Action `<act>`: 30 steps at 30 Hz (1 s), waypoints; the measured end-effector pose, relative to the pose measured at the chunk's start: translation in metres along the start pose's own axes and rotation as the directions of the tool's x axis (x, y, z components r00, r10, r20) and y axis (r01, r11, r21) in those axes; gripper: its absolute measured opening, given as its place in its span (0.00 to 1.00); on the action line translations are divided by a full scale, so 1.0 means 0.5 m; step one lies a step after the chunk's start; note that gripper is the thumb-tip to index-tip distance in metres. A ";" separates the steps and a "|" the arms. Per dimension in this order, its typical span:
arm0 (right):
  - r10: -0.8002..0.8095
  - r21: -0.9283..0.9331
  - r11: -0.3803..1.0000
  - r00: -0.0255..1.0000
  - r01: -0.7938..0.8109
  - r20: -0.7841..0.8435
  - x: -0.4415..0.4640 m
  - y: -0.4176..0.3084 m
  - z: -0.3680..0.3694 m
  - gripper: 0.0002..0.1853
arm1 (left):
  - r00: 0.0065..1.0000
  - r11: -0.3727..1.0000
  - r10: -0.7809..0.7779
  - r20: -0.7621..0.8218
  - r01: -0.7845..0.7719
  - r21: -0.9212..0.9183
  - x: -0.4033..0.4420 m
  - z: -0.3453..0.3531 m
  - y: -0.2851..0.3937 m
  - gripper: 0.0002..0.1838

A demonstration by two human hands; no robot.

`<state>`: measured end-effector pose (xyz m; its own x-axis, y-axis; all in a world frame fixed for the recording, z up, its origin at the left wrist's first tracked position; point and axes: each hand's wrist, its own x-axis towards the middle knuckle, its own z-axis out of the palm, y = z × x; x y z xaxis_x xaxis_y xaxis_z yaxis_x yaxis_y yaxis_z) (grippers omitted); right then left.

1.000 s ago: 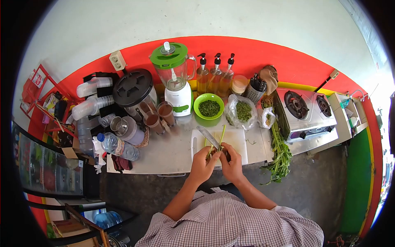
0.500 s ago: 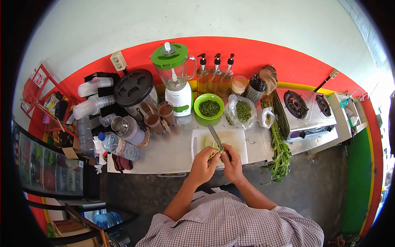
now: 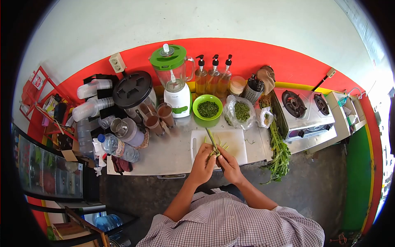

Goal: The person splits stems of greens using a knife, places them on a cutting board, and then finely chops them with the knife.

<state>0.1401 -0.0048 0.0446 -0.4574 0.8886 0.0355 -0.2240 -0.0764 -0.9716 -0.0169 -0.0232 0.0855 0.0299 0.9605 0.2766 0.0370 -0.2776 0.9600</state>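
My left hand [image 3: 202,165] is closed around green stalks [image 3: 215,152] just above the near edge of the white cutting board [image 3: 238,154]. Beside it my right hand [image 3: 230,166] grips a knife [image 3: 212,138], its blade pointing away from me and lying against the stalks. The two hands touch or nearly touch. Short pale-green stalk pieces [image 3: 224,142] lie on the board. Behind the board stand a green bowl [image 3: 220,109] of chopped greens and a clear plastic bag [image 3: 242,115] with more greens.
A blender [image 3: 177,99], pump bottles [image 3: 213,80] and brown cups [image 3: 154,123] stand along the back and left. Leafy stalks [image 3: 279,158] hang over the front edge beside a two-burner stove [image 3: 306,111]. A water bottle [image 3: 117,148] leans at the left.
The knife has swung in my right hand, its tip now more upright than at first. The long stalk that stood up between my hands is gone from there, and more pieces show on the board.
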 end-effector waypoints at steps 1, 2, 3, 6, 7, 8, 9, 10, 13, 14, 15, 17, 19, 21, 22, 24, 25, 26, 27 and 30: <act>0.001 0.000 1.000 1.000 -0.001 -0.001 -0.001 0.001 0.002 0.26 | 0.999 0.999 -0.027 -0.032 0.026 -0.028 -0.002 0.002 0.005 0.08; -0.009 -0.003 1.000 1.000 0.009 -0.005 -0.001 0.003 0.006 0.26 | 0.999 0.999 -0.028 -0.032 0.027 -0.029 -0.002 0.000 0.006 0.08; -0.019 -0.006 1.000 1.000 0.019 -0.008 -0.001 0.005 0.010 0.26 | 0.999 0.998 0.029 -0.045 -0.027 0.053 0.000 -0.003 0.008 0.08; -0.033 0.035 0.999 0.999 0.034 -0.021 0.001 0.006 0.020 0.26 | 0.992 0.982 0.125 -0.032 -0.119 0.145 0.001 -0.013 -0.010 0.09; -0.032 0.035 0.999 0.999 0.033 -0.020 0.002 0.002 0.021 0.26 | 0.986 0.975 0.167 -0.007 -0.164 0.151 0.002 -0.014 -0.016 0.09; -0.028 0.055 0.998 0.999 0.029 -0.020 0.005 -0.004 0.021 0.26 | 0.986 0.975 0.167 -0.007 -0.164 0.151 -0.001 -0.014 -0.019 0.09; -0.024 0.075 0.997 1.000 0.025 -0.019 0.007 -0.012 0.024 0.26 | 0.993 0.991 0.118 0.001 -0.118 0.070 0.000 -0.012 -0.006 0.09; -0.023 0.076 0.997 1.000 0.024 -0.019 0.009 -0.019 0.026 0.26 | 0.997 0.998 0.070 0.012 -0.070 -0.011 0.000 -0.010 0.001 0.09; -0.031 -0.011 0.999 0.999 0.030 -0.036 0.011 -0.028 0.027 0.26 | 0.994 0.994 0.106 0.007 -0.107 0.034 0.000 -0.008 -0.012 0.10; -0.032 -0.040 0.999 0.999 0.031 -0.027 0.011 -0.024 0.025 0.27 | 0.994 0.994 0.107 0.008 -0.107 0.034 0.001 -0.008 -0.014 0.10; -0.034 -0.069 0.997 0.999 0.032 -0.018 0.011 -0.021 0.023 0.27 | 0.994 0.993 0.107 0.010 -0.107 0.046 0.001 -0.011 -0.017 0.10; -0.046 -0.076 0.996 0.999 0.044 -0.022 0.009 -0.011 0.022 0.27 | 0.994 0.992 0.107 0.012 -0.108 0.059 0.002 -0.017 -0.020 0.11; -0.056 -0.083 0.995 0.998 0.053 -0.026 0.005 -0.007 0.025 0.27 | 0.994 0.991 0.110 0.019 -0.111 0.070 0.004 -0.021 -0.022 0.11; -0.043 -0.084 0.996 0.998 0.039 -0.043 0.002 -0.005 0.029 0.27 | 0.994 0.993 0.106 0.027 -0.107 0.040 0.005 -0.022 -0.030 0.11; -0.043 -0.084 0.996 0.998 0.039 -0.044 0.003 -0.002 0.029 0.27 | 0.994 0.995 0.102 0.035 -0.103 0.010 0.005 -0.022 -0.033 0.11; -0.054 -0.076 0.996 0.995 0.048 -0.079 0.006 0.001 0.029 0.26 | 0.997 0.996 0.066 0.048 -0.063 -0.064 0.003 -0.017 -0.026 0.11; -0.055 -0.076 0.996 0.995 0.049 -0.079 0.007 0.000 0.029 0.26 | 0.998 0.990 0.029 0.062 -0.021 -0.136 0.003 -0.015 -0.022 0.11; -0.054 -0.073 0.996 0.995 0.048 -0.081 0.006 -0.002 0.027 0.26 | 0.998 0.990 0.030 0.062 -0.021 -0.136 0.004 -0.015 -0.024 0.11; -0.053 -0.070 0.996 0.995 0.047 -0.083 0.007 -0.009 0.028 0.26 | 0.993 0.990 0.087 0.078 -0.077 -0.121 0.005 -0.014 -0.028 0.11; -0.010 -0.073 0.997 0.995 0.003 -0.101 0.011 -0.035 0.023 0.25 | 0.987 0.983 0.120 0.107 -0.103 -0.155 0.005 -0.014 -0.036 0.09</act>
<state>0.1316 -0.0037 0.0646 -0.3655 0.9306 0.0213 -0.1615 -0.0408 -0.9860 -0.0245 -0.0155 0.0690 0.1409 0.9128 0.3834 -0.1211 -0.3685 0.9217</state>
